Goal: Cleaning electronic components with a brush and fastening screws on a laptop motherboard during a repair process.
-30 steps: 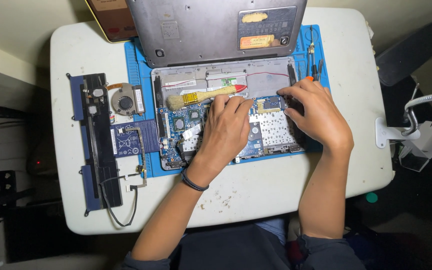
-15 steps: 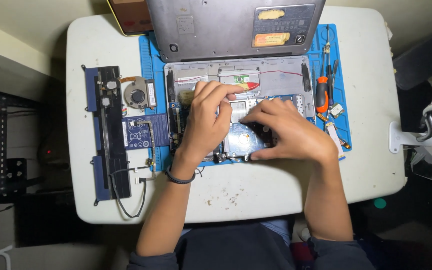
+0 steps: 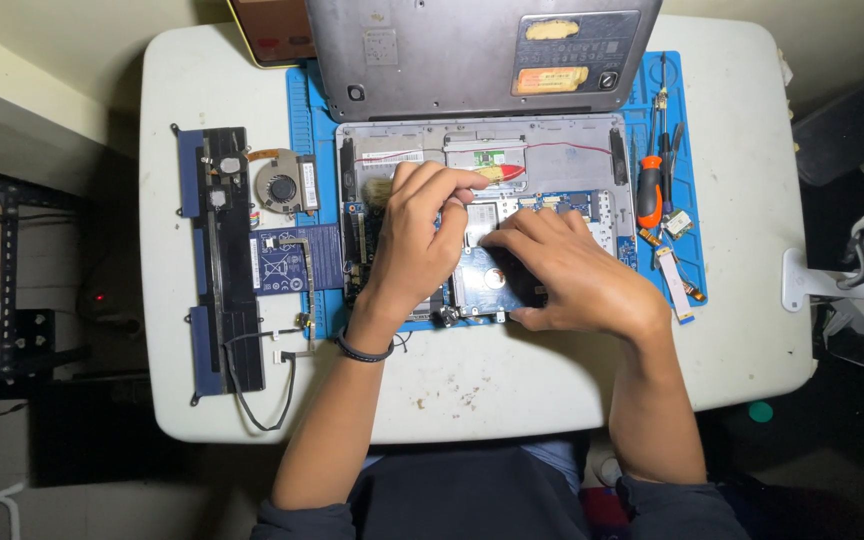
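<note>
White table, blue mat, opened laptop base. Hard drive lies flat at the base's near edge, long axis left-right, partly under my right hand, whose fingers are spread flat on it. Left hand just beside, fingertips bunched on a brush.
</note>
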